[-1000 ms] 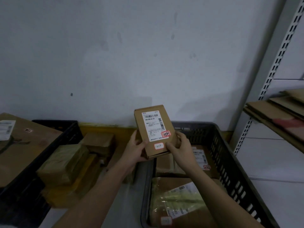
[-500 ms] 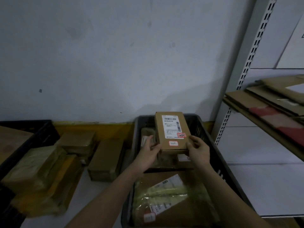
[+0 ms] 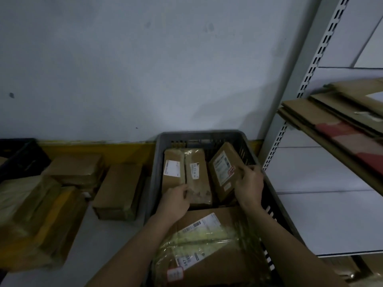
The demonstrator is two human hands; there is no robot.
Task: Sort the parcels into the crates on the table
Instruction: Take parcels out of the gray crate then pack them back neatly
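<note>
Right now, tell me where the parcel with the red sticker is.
In the head view, the parcel leans tilted at the far right of the grey crate, beside two upright parcels, with the right hand holding it.

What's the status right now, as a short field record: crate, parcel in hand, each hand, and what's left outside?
crate: grey crate, several parcels inside
parcel in hand: labelled box, tilted at the crate's far right
right hand: grips that box's right edge
left hand: touches the taped parcel beside it
outside: brown parcels on the table, left of the crate
</note>
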